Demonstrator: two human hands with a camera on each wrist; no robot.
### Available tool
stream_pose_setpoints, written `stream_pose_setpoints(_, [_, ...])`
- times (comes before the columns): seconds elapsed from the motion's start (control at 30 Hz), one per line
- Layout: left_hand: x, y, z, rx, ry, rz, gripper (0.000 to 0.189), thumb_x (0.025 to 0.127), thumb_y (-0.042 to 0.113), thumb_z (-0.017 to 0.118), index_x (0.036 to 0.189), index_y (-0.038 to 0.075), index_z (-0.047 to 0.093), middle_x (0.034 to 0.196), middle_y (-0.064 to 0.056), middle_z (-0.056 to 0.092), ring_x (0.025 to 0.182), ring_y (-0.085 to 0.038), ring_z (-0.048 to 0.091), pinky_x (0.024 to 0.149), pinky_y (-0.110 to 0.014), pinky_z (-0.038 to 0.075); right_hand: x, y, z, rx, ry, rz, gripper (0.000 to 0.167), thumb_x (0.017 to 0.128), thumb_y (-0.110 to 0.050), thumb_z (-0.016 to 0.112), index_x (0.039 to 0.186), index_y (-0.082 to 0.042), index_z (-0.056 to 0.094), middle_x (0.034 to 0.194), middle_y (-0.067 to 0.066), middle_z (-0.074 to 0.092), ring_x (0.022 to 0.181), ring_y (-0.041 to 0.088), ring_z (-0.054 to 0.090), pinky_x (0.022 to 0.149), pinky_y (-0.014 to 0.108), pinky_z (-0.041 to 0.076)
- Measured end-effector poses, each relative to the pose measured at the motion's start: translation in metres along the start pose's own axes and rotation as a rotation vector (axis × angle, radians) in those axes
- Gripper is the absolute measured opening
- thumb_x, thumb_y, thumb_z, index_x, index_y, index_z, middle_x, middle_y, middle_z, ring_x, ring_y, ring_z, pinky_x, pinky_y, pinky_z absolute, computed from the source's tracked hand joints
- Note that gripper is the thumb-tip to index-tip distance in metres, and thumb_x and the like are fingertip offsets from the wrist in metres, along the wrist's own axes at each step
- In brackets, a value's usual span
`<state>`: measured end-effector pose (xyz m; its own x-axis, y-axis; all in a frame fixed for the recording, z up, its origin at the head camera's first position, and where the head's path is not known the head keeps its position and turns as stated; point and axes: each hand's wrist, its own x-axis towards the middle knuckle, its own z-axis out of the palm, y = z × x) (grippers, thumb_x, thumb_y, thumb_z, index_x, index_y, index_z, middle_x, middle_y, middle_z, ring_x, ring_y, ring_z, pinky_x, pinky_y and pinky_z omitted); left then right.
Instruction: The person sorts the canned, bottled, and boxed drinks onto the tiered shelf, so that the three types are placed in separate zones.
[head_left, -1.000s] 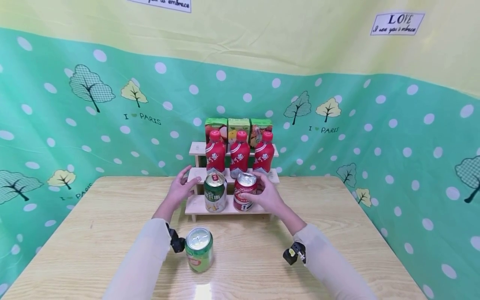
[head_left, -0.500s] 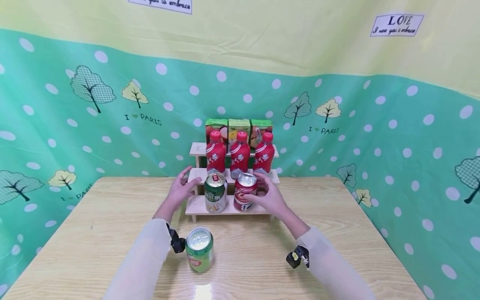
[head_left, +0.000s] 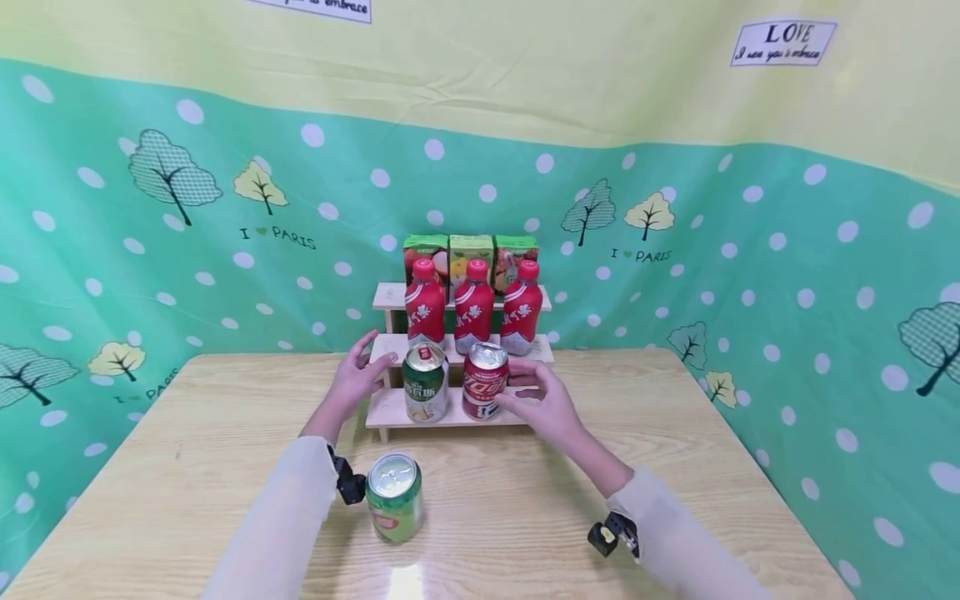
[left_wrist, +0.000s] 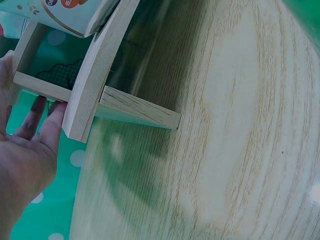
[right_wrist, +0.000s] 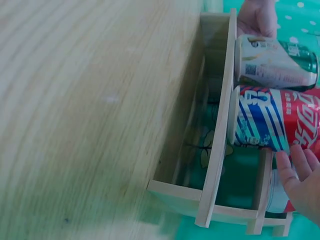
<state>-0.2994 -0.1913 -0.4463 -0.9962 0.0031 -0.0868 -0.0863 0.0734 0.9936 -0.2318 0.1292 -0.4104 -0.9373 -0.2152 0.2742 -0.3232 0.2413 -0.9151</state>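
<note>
On the lowest tier of a small wooden shelf (head_left: 382,408), a red cola can (head_left: 484,382) stands to the right of a green-and-white drink can (head_left: 425,383). My right hand (head_left: 547,407) is at the cola can's right side, thumb and fingers extended toward it. In the right wrist view, the fingertips (right_wrist: 284,162) meet or nearly meet the cola can (right_wrist: 270,120); exact contact is unclear. My left hand (head_left: 352,385) touches the shelf's left end, fingers spread. The left wrist view has its fingers (left_wrist: 54,125) against the side bar, partly hidden behind the wood.
A green can (head_left: 396,500) stands on the table (head_left: 225,467) near my left wrist. Three red bottles (head_left: 474,308) fill the middle tier, with three juice boxes (head_left: 471,254) on the top tier. A patterned curtain (head_left: 315,183) hangs behind.
My right hand has drawn back to the right from around the cola can, which stays on its tier. My left hand keeps its place at the shelf. The head view has shifted slightly.
</note>
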Motion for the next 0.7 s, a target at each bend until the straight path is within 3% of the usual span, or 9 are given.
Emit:
stream_pose_setpoints(0.27, [0.001, -0.001, 0.0, -0.003, 0.0, 0.0, 0.081, 0.087, 0.039, 0.064, 0.15, 0.028, 0.015, 0.151, -0.023, 0.025, 0.132, -0.039, 0.039, 0.104, -0.053, 0.04, -0.014, -0.005, 0.01, 0.016, -0.021, 0.005, 0.045, 0.078, -0.015, 0.075, 0.118, -0.009, 0.055, 0.111, 0.013, 0.06, 0.101, 0.031, 0.06, 0.088, 0.037, 0.055])
stream_pose_setpoints(0.47, [0.001, -0.001, 0.0, 0.029, 0.005, -0.008, 0.081, 0.086, 0.043, 0.063, 0.15, 0.029, 0.015, 0.152, -0.022, 0.025, 0.133, -0.038, 0.038, 0.104, -0.053, 0.04, -0.028, -0.005, 0.03, 0.009, -0.138, 0.014, 0.047, 0.077, -0.015, 0.077, 0.118, -0.01, 0.056, 0.115, 0.015, 0.06, 0.101, 0.03, 0.061, 0.087, 0.033, 0.055])
stream_pose_setpoints(0.7, [0.0, 0.001, 0.0, 0.034, 0.001, -0.009, 0.081, 0.086, 0.044, 0.063, 0.15, 0.03, 0.015, 0.153, -0.021, 0.023, 0.134, -0.038, 0.038, 0.104, -0.052, 0.04, -0.042, -0.007, 0.054, 0.04, -0.27, 0.046, 0.048, 0.078, -0.013, 0.075, 0.121, -0.007, 0.054, 0.121, 0.01, 0.059, 0.107, 0.028, 0.059, 0.093, 0.043, 0.051])
